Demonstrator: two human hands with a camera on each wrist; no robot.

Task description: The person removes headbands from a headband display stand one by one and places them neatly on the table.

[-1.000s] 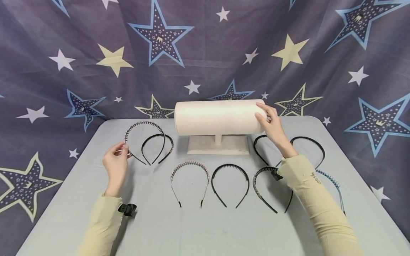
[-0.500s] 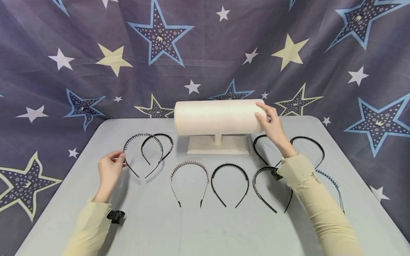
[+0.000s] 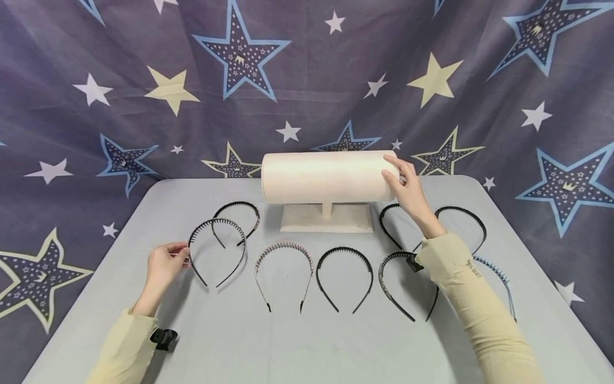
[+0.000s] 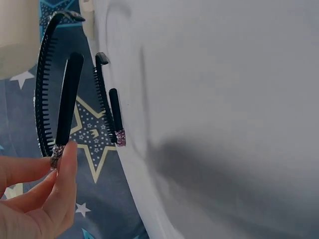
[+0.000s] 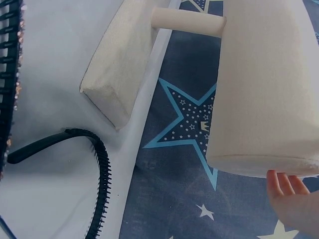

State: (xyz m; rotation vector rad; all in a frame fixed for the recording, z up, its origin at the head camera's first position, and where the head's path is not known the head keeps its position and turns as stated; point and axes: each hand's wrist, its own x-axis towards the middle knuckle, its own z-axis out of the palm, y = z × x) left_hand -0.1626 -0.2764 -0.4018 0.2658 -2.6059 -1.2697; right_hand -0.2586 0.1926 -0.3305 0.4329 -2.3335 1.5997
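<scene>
Between thumb and fingers of my left hand (image 3: 165, 264) I pinch one side of a black toothed headband (image 4: 68, 104) with a glittery outer face. In the head view it is held close over the table at the left, its ends toward me, overlapping a second black headband (image 3: 236, 203) behind it. My right hand (image 3: 410, 189) grips the right end of a cream cylindrical display stand (image 3: 326, 176), thumb on the front and fingers over the top. In the right wrist view its fingertips (image 5: 285, 183) show at the end's rim; the rest is partly out of frame.
In front of the stand's flat base (image 3: 297, 218) lie a pinkish beaded headband (image 3: 284, 245), a black one (image 3: 344, 248) and a glittery one (image 3: 392, 298). Right of them are a blue headband (image 3: 496, 268) and two black ones, partly behind my right arm. A starry curtain (image 3: 307, 69) hangs behind.
My left hand has brought the pinched headband down and toward me, off the stretch in front of the second black one. My right hand has stayed on the stand's end.
</scene>
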